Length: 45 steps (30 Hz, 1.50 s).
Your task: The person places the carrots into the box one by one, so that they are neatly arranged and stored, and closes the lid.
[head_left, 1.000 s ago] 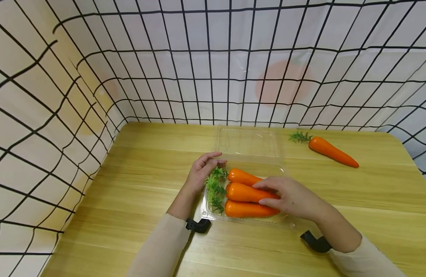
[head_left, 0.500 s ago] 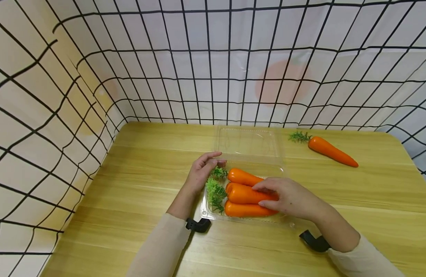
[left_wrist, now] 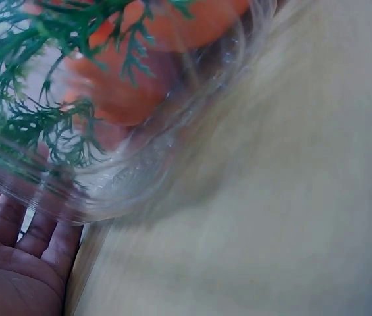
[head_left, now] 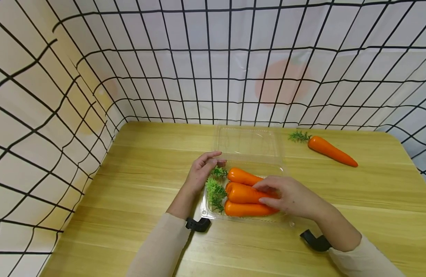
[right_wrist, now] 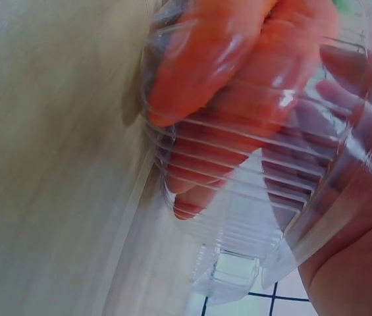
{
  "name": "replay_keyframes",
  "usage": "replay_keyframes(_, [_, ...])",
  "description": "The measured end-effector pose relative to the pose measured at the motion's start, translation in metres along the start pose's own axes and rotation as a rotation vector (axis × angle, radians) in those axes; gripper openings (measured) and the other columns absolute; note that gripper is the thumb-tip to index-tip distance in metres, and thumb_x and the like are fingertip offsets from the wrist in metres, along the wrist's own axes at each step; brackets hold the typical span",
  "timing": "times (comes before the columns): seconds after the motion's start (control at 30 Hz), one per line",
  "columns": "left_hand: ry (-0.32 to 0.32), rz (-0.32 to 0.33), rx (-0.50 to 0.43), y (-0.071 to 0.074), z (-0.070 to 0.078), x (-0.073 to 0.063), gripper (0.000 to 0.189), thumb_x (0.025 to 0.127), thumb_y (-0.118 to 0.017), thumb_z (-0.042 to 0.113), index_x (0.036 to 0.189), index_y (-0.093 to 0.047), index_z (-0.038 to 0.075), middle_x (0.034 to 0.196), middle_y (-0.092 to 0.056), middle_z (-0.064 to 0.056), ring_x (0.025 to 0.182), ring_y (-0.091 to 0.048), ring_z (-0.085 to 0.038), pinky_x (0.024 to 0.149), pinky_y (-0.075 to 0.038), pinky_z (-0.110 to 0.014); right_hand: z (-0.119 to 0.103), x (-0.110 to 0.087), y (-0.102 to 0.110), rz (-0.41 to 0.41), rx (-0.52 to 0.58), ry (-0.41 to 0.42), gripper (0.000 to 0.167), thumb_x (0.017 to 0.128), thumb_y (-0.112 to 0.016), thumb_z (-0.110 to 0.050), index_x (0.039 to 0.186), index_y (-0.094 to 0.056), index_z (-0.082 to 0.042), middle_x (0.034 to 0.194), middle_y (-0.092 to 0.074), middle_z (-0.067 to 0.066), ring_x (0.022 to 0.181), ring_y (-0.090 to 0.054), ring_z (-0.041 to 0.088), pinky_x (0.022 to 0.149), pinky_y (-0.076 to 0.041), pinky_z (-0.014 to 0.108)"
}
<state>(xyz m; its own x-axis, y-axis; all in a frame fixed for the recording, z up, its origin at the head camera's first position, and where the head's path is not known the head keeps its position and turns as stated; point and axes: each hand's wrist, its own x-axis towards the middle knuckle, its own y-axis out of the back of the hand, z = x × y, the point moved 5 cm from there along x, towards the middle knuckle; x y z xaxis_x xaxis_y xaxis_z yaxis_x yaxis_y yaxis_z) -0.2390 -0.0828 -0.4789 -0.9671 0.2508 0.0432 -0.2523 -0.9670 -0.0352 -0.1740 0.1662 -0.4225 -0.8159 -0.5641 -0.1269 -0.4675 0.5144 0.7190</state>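
Note:
Three orange carrots with leafy green tops lie side by side in a clear plastic clamshell box [head_left: 209, 215], tops to the left. My right hand [head_left: 292, 198] reaches over the box's right wall and holds the middle carrot [head_left: 242, 193] near its narrow end, thumb on the near side. Part of the far carrot [head_left: 242, 176] and the tip of the near carrot [head_left: 247, 209] are hidden by that hand. At the box's left side, my left hand [head_left: 200, 171] rests against the wall by the far corner; the left wrist view shows its fingers [left_wrist: 37, 230] fairly straight against the plastic.
The box's lid [head_left: 247, 142] lies folded back towards the rear of the wooden table [head_left: 147, 173]. Another carrot [head_left: 332, 151] lies at the back right. A white curtain with a black grid [head_left: 213, 65] stands behind the table and along its left side.
The middle carrot has turned slightly and its green top has shifted, mostly in the first half second. Both hands have kept nearly the same place.

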Motion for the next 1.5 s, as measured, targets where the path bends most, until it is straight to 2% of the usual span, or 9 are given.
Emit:
replay_keyframes(0.2, [-0.008, -0.006, -0.001, 0.0, 0.0, 0.0, 0.04, 0.107, -0.048, 0.017, 0.141, -0.052, -0.003, 0.129, -0.066, -0.03, 0.12, -0.064, -0.04, 0.1, -0.051, -0.034, 0.002, -0.005, 0.009, 0.108, 0.046, 0.051, 0.028, 0.092, -0.077, -0.02, 0.119, -0.072, -0.02, 0.113, -0.074, -0.008, 0.1, -0.069, 0.01, 0.09, -0.06, 0.039])
replay_keyframes(0.4, [-0.001, -0.001, 0.0, 0.0, 0.0, 0.001, 0.038, 0.107, -0.048, 0.016, 0.141, -0.054, -0.001, 0.129, -0.066, -0.029, 0.12, -0.065, -0.039, 0.101, -0.05, -0.034, 0.007, -0.013, 0.026, 0.211, 0.01, 0.068, 0.028, 0.091, -0.077, -0.017, 0.119, -0.073, -0.015, 0.112, -0.076, -0.002, 0.098, -0.07, 0.013, 0.084, -0.062, 0.036])
replay_keyframes(0.5, [0.003, 0.001, -0.001, 0.0, 0.0, 0.0, 0.038, 0.107, -0.048, 0.016, 0.141, -0.054, 0.0, 0.129, -0.066, -0.029, 0.12, -0.065, -0.039, 0.101, -0.05, -0.034, 0.013, -0.018, 0.037, 0.247, -0.02, 0.041, 0.026, 0.092, -0.076, -0.019, 0.118, -0.073, -0.015, 0.114, -0.076, 0.0, 0.098, -0.07, 0.013, 0.083, -0.061, 0.033])
replay_keyframes(0.63, [0.011, 0.002, 0.004, 0.0, -0.001, 0.001, 0.039, 0.107, -0.048, 0.017, 0.141, -0.054, -0.001, 0.128, -0.067, -0.029, 0.12, -0.065, -0.038, 0.1, -0.051, -0.034, 0.025, -0.026, 0.054, 0.286, -0.052, -0.042, 0.027, 0.095, -0.074, -0.026, 0.121, -0.072, -0.019, 0.119, -0.075, 0.0, 0.1, -0.068, 0.009, 0.083, -0.06, 0.029])
replay_keyframes(0.73, [0.0, -0.009, 0.01, 0.0, -0.001, 0.001, 0.04, 0.107, -0.047, 0.017, 0.142, -0.053, -0.002, 0.129, -0.066, -0.03, 0.121, -0.064, -0.041, 0.104, -0.05, -0.039, 0.037, -0.032, 0.066, 0.308, -0.059, -0.094, 0.029, 0.096, -0.073, -0.029, 0.123, -0.071, -0.019, 0.121, -0.073, 0.0, 0.099, -0.065, 0.0, 0.083, -0.057, 0.023])
replay_keyframes(0.83, [-0.014, -0.021, 0.014, 0.0, 0.0, 0.002, 0.041, 0.107, -0.047, 0.018, 0.142, -0.052, -0.004, 0.131, -0.065, -0.031, 0.122, -0.063, -0.043, 0.106, -0.05, -0.04, 0.046, -0.035, 0.075, 0.353, -0.059, -0.08, 0.029, 0.094, -0.075, -0.023, 0.122, -0.072, -0.016, 0.117, -0.074, 0.003, 0.096, -0.061, -0.008, 0.082, -0.054, 0.016])
replay_keyframes(0.97, [-0.012, -0.023, 0.014, 0.0, 0.0, 0.001, 0.041, 0.107, -0.046, 0.017, 0.142, -0.051, -0.004, 0.131, -0.064, -0.031, 0.122, -0.063, -0.043, 0.1, -0.052, -0.034, 0.058, -0.04, 0.084, 0.409, -0.07, -0.065, 0.028, 0.093, -0.076, -0.019, 0.12, -0.072, -0.015, 0.112, -0.073, 0.004, 0.093, -0.058, -0.016, 0.076, -0.051, 0.007])
replay_keyframes(1.23, [-0.023, -0.027, 0.019, 0.0, 0.0, 0.001, 0.039, 0.108, -0.046, 0.015, 0.141, -0.051, -0.005, 0.131, -0.063, -0.033, 0.122, -0.063, -0.042, 0.11, -0.048, -0.044, 0.085, -0.046, 0.097, 0.439, -0.082, -0.148, 0.03, 0.095, -0.074, -0.027, 0.122, -0.071, -0.014, 0.115, -0.073, 0.006, 0.091, -0.053, -0.021, 0.072, -0.048, 0.006])
replay_keyframes(1.5, [-0.014, -0.023, 0.01, 0.0, -0.001, 0.001, 0.04, 0.108, -0.046, 0.016, 0.142, -0.051, -0.005, 0.13, -0.064, -0.032, 0.122, -0.062, -0.043, 0.105, -0.05, -0.038, 0.112, -0.052, 0.104, 0.438, -0.074, -0.264, 0.033, 0.096, -0.072, -0.032, 0.123, -0.07, -0.013, 0.113, -0.073, 0.009, 0.088, -0.049, -0.024, 0.07, -0.047, 0.007])
